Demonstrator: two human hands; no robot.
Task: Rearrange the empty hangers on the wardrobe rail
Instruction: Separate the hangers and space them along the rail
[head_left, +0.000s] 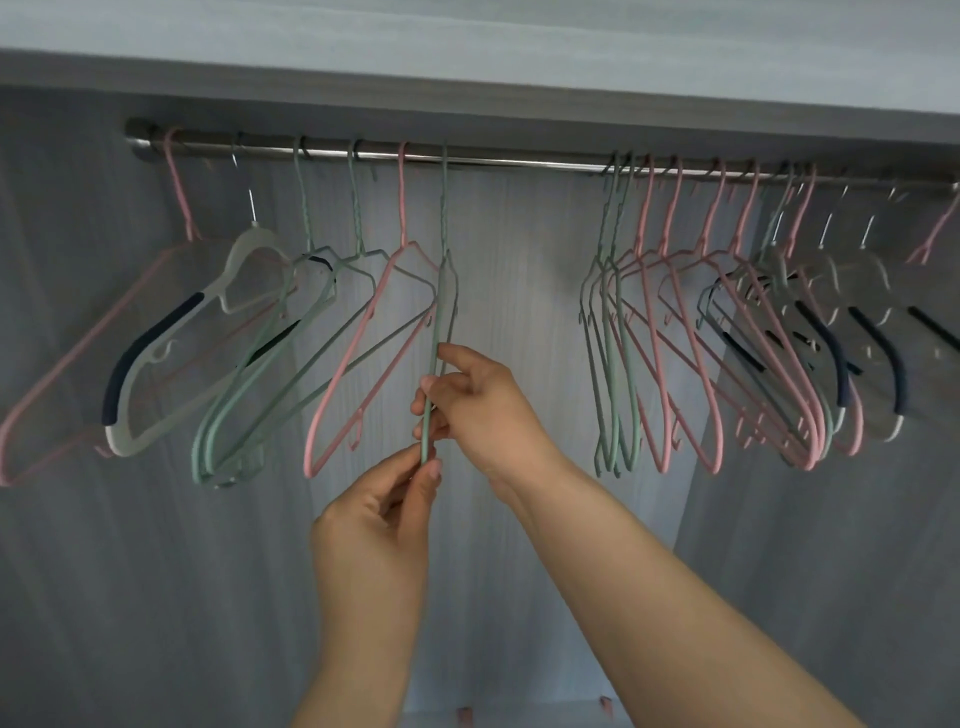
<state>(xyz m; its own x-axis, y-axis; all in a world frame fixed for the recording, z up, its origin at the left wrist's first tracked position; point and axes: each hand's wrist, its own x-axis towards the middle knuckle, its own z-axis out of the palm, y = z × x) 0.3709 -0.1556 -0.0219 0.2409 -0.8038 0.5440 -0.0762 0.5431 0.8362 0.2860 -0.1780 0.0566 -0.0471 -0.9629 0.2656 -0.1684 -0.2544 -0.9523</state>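
Observation:
A metal rail (519, 161) runs across the wardrobe under a shelf. A green hanger (444, 291) hangs from it near the middle, seen edge-on. My right hand (483, 410) grips its lower arm, and my left hand (384, 519) pinches its bottom tip just below. To the left hang a pink hanger (358, 358), green hangers (260, 384), a white hanger with a dark grip (156, 358) and another pink hanger (47, 405). To the right hangs a packed group of green hangers (613, 364), pink hangers (691, 364) and clear hangers with dark grips (852, 353).
The grey shelf board (467, 67) sits right above the rail. The grey back panel (519, 291) shows through a gap on the rail between the held hanger and the right group. The rail's left bracket (140, 137) meets the side wall.

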